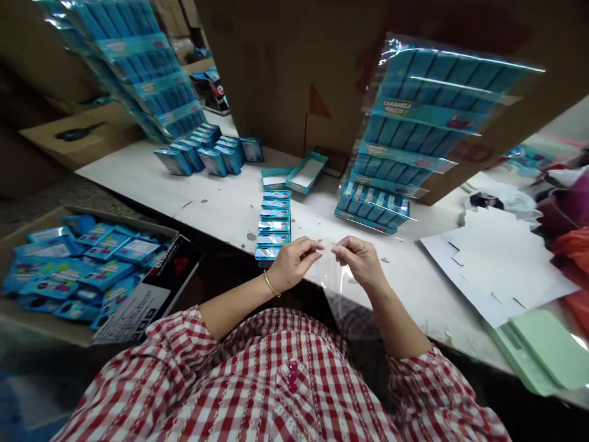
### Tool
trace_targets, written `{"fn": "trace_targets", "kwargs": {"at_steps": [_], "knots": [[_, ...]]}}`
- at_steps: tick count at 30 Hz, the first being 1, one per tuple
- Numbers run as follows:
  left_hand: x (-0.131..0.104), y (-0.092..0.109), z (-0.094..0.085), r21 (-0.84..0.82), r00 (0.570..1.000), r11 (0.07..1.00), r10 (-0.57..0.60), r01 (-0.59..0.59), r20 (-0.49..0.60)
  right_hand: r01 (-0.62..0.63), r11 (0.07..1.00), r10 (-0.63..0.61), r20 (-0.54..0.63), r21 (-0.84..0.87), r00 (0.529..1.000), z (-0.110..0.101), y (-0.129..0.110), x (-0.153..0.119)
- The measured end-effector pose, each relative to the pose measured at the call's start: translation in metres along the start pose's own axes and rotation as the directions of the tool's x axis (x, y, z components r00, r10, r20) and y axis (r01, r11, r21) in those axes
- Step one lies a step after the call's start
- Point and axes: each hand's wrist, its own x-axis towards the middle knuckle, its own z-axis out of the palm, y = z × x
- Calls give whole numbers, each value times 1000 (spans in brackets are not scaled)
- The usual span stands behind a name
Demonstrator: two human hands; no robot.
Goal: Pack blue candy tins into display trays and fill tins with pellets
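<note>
Centrally, both hands, left [294, 263] and right [361, 261], pinch clear plastic bag [332, 276]; wrapped blue packs [414, 116] read "CARAMELO MACIZO".

A long white table [193, 190] crosses the frame from upper left to lower right. On it, near the middle, lies a row of shiny blue packets [273, 227], with two open teal trays [299, 175] just behind and a cluster of small blue boxes [207, 153] toward the upper left. Right of centre a tall wrapped stack of blue packs [405, 141] leans on a cardboard carton, with white die-cut card sheets [497, 264] and green sheets [547, 356] at the right edge.
</note>
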Motion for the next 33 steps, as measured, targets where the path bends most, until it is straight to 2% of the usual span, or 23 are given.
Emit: {"fn": "trace_targets", "kwargs": {"at_steps": [2,4,7,9,11,14,16,18,22,24,27,29,31,33], "knots": [[-1,-3,-8,69,996,996,66,-61,-65,32,997,-31,8,-66,999,6,-10,5],[-1,-5,-17,103,983,988,128,-115,-130,84,980,-67,98,-179,993,10,-22,8],[1,-7,-30,45,952,990,138,-131,-274,290,869,-207,239,-400,949,13,-38,5],[1,-6,-37,-3,928,989,135,-145,-348,451,730,-358,274,-514,893,15,-46,3],[1,-4,-42,3,922,985,163,-173,-351,538,544,-508,258,-644,822,21,-49,2],[-2,1,-48,98,936,980,193,-172,-295,531,226,-635,290,-817,716,33,-45,5],[-5,1,-50,148,949,981,160,-123,-272,538,103,-648,354,-837,675,41,-38,10],[-7,-1,-51,165,958,984,112,-70,-265,555,96,-649,370,-827,665,46,-31,15],[-12,-8,-51,211,967,977,66,-13,-246,561,212,-624,331,-800,708,51,-25,19],[-15,-9,-51,239,968,971,47,14,-247,549,153,-635,344,-822,692,55,-28,19],[-16,-6,-54,312,977,950,36,33,-212,564,-40,-672,440,-825,595,66,-37,15],[-16,-3,-56,351,981,936,31,38,-191,593,-112,-671,501,-797,547,72,-41,11],[-15,-3,-59,354,964,935,57,39,-259,607,-133,-649,531,-784,544,76,-43,9],[-14,-5,-62,319,926,948,129,-9,-354,587,-130,-611,531,-799,588,76,-40,9]]}}
